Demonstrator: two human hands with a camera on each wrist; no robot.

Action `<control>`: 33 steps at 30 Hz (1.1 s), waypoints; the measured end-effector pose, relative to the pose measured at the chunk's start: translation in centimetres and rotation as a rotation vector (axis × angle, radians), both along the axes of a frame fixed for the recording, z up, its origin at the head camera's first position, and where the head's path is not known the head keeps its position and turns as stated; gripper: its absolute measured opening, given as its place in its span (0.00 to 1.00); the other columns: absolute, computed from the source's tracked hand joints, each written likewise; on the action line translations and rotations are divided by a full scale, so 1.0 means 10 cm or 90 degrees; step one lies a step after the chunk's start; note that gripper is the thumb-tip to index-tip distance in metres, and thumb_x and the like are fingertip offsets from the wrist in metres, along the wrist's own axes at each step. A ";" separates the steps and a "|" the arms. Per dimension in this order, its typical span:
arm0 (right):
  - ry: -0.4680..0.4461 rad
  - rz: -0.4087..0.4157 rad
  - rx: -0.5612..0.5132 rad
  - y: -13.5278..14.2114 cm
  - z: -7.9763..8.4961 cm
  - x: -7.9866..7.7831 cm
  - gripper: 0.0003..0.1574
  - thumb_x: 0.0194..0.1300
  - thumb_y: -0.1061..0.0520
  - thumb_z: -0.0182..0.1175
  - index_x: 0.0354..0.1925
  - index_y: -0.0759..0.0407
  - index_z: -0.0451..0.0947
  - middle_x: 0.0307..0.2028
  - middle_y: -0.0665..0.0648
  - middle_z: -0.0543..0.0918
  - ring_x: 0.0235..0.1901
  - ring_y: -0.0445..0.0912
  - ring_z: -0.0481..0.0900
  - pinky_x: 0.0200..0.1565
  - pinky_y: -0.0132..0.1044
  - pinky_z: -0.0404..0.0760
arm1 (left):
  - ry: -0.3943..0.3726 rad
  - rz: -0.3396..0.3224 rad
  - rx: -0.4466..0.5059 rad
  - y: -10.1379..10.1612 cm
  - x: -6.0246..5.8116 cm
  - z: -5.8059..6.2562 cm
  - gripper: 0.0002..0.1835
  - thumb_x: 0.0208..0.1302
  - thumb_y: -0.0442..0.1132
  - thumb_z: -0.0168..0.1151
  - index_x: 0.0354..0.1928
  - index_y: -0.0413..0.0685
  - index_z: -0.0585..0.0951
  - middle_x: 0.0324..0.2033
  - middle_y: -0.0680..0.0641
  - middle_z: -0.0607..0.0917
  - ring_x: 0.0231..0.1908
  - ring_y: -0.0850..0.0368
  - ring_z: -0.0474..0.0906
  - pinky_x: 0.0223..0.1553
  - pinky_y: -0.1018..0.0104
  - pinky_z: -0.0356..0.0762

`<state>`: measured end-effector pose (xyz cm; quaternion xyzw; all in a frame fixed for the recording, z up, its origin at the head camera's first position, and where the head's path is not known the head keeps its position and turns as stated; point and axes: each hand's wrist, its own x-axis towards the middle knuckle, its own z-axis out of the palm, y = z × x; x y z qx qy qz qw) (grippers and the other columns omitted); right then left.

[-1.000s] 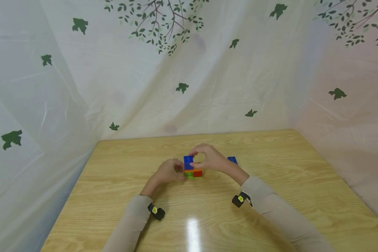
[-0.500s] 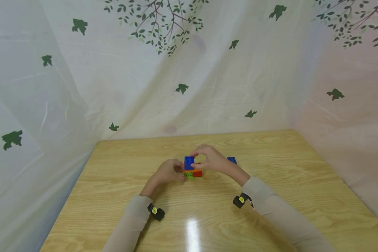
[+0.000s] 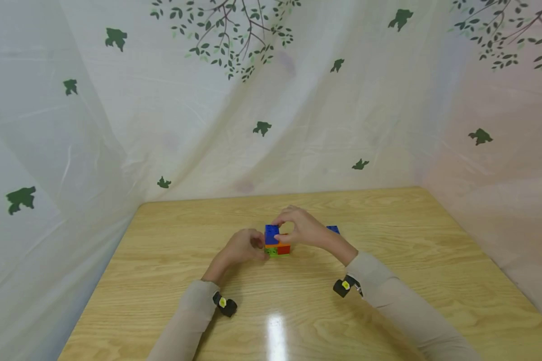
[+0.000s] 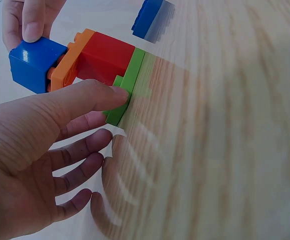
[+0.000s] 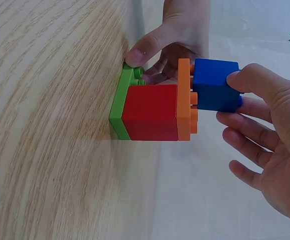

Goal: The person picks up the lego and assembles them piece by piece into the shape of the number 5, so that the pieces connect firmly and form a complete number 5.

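Observation:
A small stack of toy building bricks stands on the table: a flat green brick (image 5: 119, 107) at the bottom, a red brick (image 5: 149, 112) on one end of it, and a flat orange brick (image 5: 183, 112) across the top. My left hand (image 3: 243, 244) pinches the free end of the green brick, thumb over its studs, other fingers spread below. Between thumb and fingers, my right hand (image 3: 304, 228) holds a blue brick (image 5: 214, 85) right at the orange brick's studs, above the overhanging end. The right fingertips on the far side are partly hidden by the brick.
Another blue brick (image 3: 333, 229) lies on the wooden table (image 3: 366, 321), beyond the right wrist. A pale curtain (image 3: 198, 125) printed with leaves hangs behind the table's back edge and along its sides.
The blue brick in my right hand has shifted slightly to the right over the orange brick. My left hand and the stack stay put.

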<state>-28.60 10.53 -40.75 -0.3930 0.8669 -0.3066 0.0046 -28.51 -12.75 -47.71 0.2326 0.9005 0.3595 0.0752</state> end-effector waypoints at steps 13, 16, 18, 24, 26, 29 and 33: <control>-0.015 0.001 0.024 0.00 -0.02 0.05 0.19 0.62 0.56 0.72 0.50 0.61 0.85 0.42 0.54 0.85 0.49 0.56 0.79 0.58 0.58 0.77 | -0.004 0.006 0.001 0.03 0.08 -0.06 0.15 0.47 0.42 0.82 0.35 0.47 0.85 0.33 0.52 0.85 0.35 0.60 0.77 0.42 0.62 0.78; -0.015 -0.009 0.037 0.00 -0.03 0.05 0.20 0.63 0.54 0.71 0.52 0.60 0.85 0.44 0.53 0.86 0.54 0.55 0.79 0.61 0.57 0.76 | -0.001 0.006 -0.001 0.03 0.08 -0.06 0.15 0.47 0.41 0.82 0.34 0.47 0.85 0.32 0.52 0.85 0.34 0.60 0.76 0.42 0.63 0.78; -0.023 -0.023 0.035 0.01 -0.04 0.06 0.22 0.64 0.54 0.71 0.54 0.59 0.84 0.47 0.54 0.86 0.56 0.55 0.79 0.60 0.56 0.77 | 0.001 0.006 0.003 0.04 0.09 -0.05 0.15 0.47 0.41 0.82 0.34 0.46 0.85 0.32 0.52 0.85 0.34 0.60 0.77 0.42 0.63 0.78; -0.001 -0.001 0.002 0.03 -0.05 0.08 0.24 0.65 0.56 0.70 0.59 0.57 0.82 0.51 0.55 0.87 0.55 0.54 0.80 0.61 0.54 0.78 | 0.004 0.002 0.012 0.05 0.09 0.00 0.14 0.47 0.40 0.81 0.35 0.47 0.86 0.32 0.52 0.86 0.35 0.61 0.78 0.42 0.63 0.78; 0.014 0.009 -0.001 0.03 -0.04 0.08 0.23 0.65 0.56 0.70 0.58 0.56 0.83 0.53 0.54 0.87 0.55 0.53 0.80 0.61 0.53 0.78 | 0.002 0.004 0.010 0.04 0.09 0.02 0.14 0.47 0.40 0.81 0.35 0.47 0.85 0.32 0.52 0.86 0.35 0.61 0.78 0.42 0.62 0.78; 0.032 0.016 0.001 0.04 -0.03 0.08 0.23 0.65 0.56 0.69 0.58 0.55 0.83 0.52 0.54 0.87 0.56 0.52 0.80 0.60 0.51 0.79 | -0.001 0.006 0.008 0.05 0.08 0.02 0.14 0.48 0.41 0.81 0.35 0.47 0.86 0.33 0.52 0.86 0.35 0.60 0.78 0.43 0.62 0.78; 0.051 0.022 0.001 0.04 -0.02 0.07 0.22 0.65 0.57 0.69 0.57 0.55 0.84 0.49 0.55 0.86 0.53 0.51 0.80 0.57 0.49 0.80 | 0.000 0.007 0.006 0.06 0.06 0.02 0.15 0.47 0.40 0.81 0.36 0.46 0.86 0.33 0.52 0.86 0.36 0.61 0.78 0.44 0.63 0.78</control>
